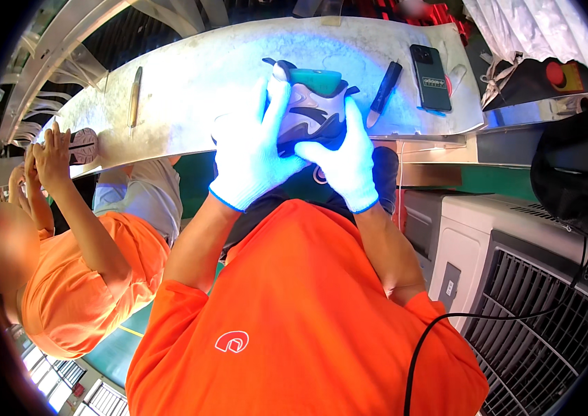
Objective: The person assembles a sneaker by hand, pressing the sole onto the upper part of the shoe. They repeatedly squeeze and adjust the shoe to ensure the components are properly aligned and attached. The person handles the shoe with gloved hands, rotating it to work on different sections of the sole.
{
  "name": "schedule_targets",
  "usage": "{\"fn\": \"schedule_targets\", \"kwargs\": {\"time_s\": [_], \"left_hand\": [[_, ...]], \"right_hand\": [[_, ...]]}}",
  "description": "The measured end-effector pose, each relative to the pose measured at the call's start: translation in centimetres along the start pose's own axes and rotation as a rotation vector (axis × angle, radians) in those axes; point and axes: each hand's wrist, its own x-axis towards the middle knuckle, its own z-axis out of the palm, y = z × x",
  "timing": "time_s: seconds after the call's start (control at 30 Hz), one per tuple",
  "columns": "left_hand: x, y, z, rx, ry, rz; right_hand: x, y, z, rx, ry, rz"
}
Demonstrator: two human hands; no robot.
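Note:
Between my two white-gloved hands is a grey and black sports shoe (311,114) with a teal shoe last (316,81) filling its opening. My left hand (258,149) grips the shoe's left end, its fingers reaching up along that side. On the other side my right hand (346,163) has its fingers against the right end and its thumb low across the front. Bright bluish light falls on the gloves and washes out their detail. The shoe is held over the near part of a pale worktable (190,90); its underside is partly hidden.
Right of the shoe lie a dark marker-like tool (384,93) and a black phone (431,78). A thin pointed tool (134,97) rests at the left. A co-worker in orange (93,270) holds another shoe (82,146) there. A large vented machine (529,305) and a black cable (474,315) are at the lower right.

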Motion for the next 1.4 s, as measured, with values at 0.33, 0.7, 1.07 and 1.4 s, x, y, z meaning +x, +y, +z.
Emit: {"fn": "schedule_targets", "kwargs": {"time_s": [0.33,0.7,1.07,1.4], "left_hand": [[0.3,0.4,0.0,-0.024,-0.001,-0.002],[0.0,0.4,0.6,0.08,0.019,0.045],[-0.8,-0.1,1.3,0.109,0.006,0.05],[-2.1,-0.8,2.1,0.073,0.063,0.092]], "right_hand": [[1.1,2.3,-2.0,0.161,-0.165,-0.044],[1.3,2.9,-1.9,0.136,-0.185,-0.151],[1.3,3.1,-1.0,0.065,-0.066,-0.172],[1.9,2.0,-2.4,0.256,-0.175,-0.116]]}}
